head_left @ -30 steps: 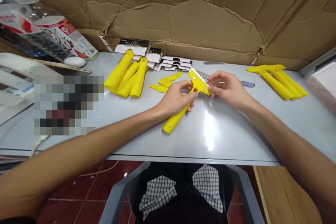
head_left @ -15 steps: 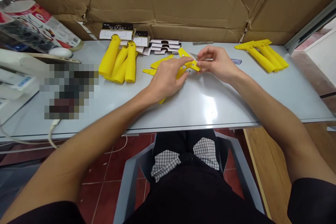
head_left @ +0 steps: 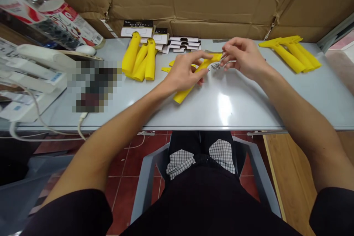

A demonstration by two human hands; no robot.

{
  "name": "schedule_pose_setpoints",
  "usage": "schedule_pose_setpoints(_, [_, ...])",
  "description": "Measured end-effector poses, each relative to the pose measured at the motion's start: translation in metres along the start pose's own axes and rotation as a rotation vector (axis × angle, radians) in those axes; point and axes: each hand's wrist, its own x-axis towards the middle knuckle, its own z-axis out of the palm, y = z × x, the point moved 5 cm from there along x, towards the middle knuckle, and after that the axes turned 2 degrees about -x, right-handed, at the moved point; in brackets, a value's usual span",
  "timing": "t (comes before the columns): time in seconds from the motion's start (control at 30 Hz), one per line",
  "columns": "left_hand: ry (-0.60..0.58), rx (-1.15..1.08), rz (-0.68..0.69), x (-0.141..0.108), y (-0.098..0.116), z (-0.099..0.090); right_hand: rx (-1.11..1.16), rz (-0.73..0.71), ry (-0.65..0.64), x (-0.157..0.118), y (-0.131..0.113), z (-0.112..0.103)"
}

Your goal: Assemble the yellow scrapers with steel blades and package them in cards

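My left hand [head_left: 184, 72] is closed around a yellow plastic handle [head_left: 184, 94]. Its round tube slants toward the front edge of the table, and its narrower head end points to the far right. At that end my right hand [head_left: 245, 57] has its fingers bent together in a pinch. Whatever lies between those fingertips is too small or hidden to make out. A little heap of small metal screws [head_left: 215, 67] lies on the table just below the head end. Flat yellow pieces [head_left: 166, 69] lie partly hidden behind my left hand.
Several yellow handles [head_left: 151, 61] lie at the left beside black-and-white cardboard cards [head_left: 136, 27]. More yellow handles [head_left: 297, 53] rest at the right. A metal strip [head_left: 220, 40] lies near the cardboard wall [head_left: 199, 0]. Bottles [head_left: 72, 22] and a white power strip [head_left: 35, 99] crowd the left end.
The handle has been turned and tilted in my left hand, so its tube now shows toward me. My right hand stays at its head end. The screws are more visible. The view has shifted.
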Motion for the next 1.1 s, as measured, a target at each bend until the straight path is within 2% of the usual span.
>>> schedule_pose_setpoints(0.03, [-0.022,-0.066,-0.022,0.000,0.002,0.000,-0.054,-0.056,0.013,0.000,-0.002,-0.006])
schedule_pose_setpoints(0.13, [-0.083,-0.211,-0.063,0.002,0.006,-0.003,-0.435,-0.205,-0.011,0.002,-0.003,-0.014])
schedule_pose_setpoints(0.23, [-0.110,-0.348,-0.083,0.006,0.003,-0.006,-0.717,-0.282,-0.127,0.002,0.006,-0.008])
schedule_pose_setpoints(0.37, [-0.173,-0.465,-0.062,0.010,-0.008,-0.003,-0.921,-0.347,-0.262,-0.001,0.011,0.005])
schedule_pose_setpoints(0.53, [-0.175,-0.539,-0.094,0.012,-0.015,0.003,-0.972,-0.362,-0.293,-0.004,0.008,0.007])
schedule_pose_setpoints(0.77, [-0.038,-0.540,-0.146,0.015,-0.013,-0.004,-0.978,-0.362,-0.278,-0.003,0.008,0.006])
schedule_pose_setpoints(0.93, [-0.005,-0.540,-0.170,0.015,-0.012,-0.005,-0.964,-0.360,-0.201,-0.001,0.007,0.001])
schedule_pose_setpoints(1.1, [0.019,-0.564,-0.218,0.013,-0.014,-0.002,-0.977,-0.329,-0.064,-0.002,0.005,0.001])
